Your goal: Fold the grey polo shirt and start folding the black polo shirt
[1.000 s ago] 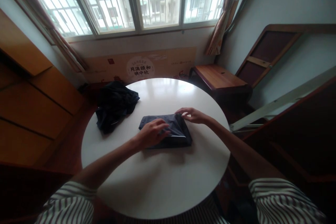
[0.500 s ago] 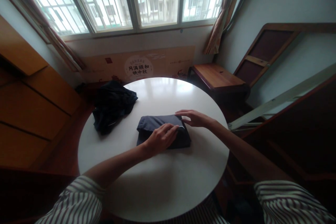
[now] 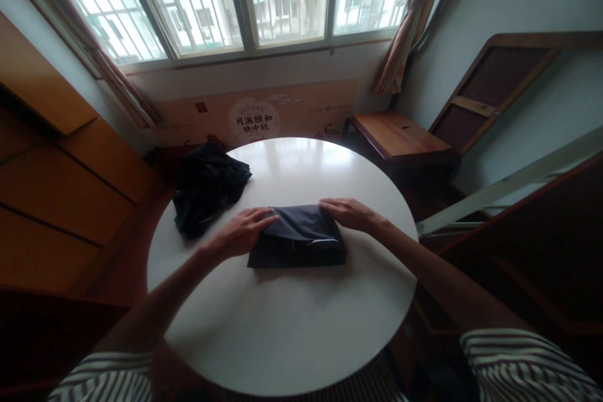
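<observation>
A folded dark navy garment (image 3: 299, 243) lies flat near the middle of the round white table (image 3: 287, 333). My left hand (image 3: 241, 232) sits at its left end, fingers spread and resting on the upper fold. My right hand (image 3: 348, 213) lies on its upper right corner, fingers flat, holding nothing up. A loose fold edge crosses the top of the bundle. Further left, a crumpled dark garment (image 3: 206, 188) lies in a heap near the far edge of the table, apart from both hands.
A low wooden bench (image 3: 400, 136) stands beyond the table at right, below a leaning wooden frame (image 3: 490, 85). Wooden cabinets (image 3: 61, 201) line the left side. A printed poster board (image 3: 252, 116) sits under the barred window.
My left hand has slid left from the top of the folded garment to its left end. The garment now lies flatter and wider. My right hand has stayed at the upper right corner.
</observation>
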The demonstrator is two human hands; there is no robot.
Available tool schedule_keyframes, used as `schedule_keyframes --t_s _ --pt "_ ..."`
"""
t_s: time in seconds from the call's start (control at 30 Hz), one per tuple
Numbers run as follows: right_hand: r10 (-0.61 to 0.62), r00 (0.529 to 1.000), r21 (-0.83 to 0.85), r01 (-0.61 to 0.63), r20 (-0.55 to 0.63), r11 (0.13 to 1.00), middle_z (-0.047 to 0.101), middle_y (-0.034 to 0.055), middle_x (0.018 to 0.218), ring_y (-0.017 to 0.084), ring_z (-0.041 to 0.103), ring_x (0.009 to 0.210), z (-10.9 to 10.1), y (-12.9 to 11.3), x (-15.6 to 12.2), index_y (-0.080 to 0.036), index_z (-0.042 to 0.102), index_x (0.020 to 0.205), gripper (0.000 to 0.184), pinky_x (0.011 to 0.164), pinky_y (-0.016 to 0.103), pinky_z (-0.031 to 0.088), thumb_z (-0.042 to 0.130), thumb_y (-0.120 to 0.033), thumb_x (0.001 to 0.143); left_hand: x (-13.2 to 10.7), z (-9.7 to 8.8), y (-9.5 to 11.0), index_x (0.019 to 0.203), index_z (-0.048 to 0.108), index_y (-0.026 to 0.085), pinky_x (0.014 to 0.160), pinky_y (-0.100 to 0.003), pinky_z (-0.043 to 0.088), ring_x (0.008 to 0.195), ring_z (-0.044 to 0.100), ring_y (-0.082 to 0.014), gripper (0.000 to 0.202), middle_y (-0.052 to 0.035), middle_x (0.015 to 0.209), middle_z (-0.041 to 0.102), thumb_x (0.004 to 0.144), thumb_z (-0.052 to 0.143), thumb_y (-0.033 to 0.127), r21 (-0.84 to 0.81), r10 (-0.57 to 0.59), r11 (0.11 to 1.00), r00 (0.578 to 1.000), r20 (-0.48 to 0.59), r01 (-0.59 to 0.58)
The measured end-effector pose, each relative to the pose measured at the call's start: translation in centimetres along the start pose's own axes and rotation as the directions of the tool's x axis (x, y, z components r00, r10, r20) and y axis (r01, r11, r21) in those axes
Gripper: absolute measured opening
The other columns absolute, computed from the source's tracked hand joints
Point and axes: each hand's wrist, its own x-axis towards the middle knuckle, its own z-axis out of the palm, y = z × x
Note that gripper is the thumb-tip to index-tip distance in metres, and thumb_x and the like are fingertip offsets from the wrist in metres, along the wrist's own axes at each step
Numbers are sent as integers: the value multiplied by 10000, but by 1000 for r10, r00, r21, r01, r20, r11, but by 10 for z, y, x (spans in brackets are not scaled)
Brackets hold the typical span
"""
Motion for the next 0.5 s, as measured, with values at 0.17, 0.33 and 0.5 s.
schedule_keyframes --t_s 0.17,0.33,0.5 --pt "17 999 -29 -16 29 999 700 139 1052 213 676 894 0 6 1 -140 632 1131 345 776 316 532 384 -29 919 -24 8 -30 1280 609 195 981 -389 539 1162 619 -210 439 -115 1309 621 912 428 37 77 -38 997 996 78 32" --pt "33 999 -28 -33 1 999 710 142 996 229 676 891 3 15 -4 -110 618 1166 324 782 335 528 384 -73 945 -18 8 -15 1148 676 184 947 -395 540 1073 645 -215 368 -98 1174 689 882 456 58 47 -50 998 999 -2 50" --pt "-24 999 40 23 38 999 668 119 1185 211 635 1045 -3 17 3 -184 593 1279 410 873 322 501 393 -72 940 24 7 24 1238 619 178 917 -389 520 1034 635 -226 341 -103 1112 680 921 494 176 -65 -25 998 999 -40 22"
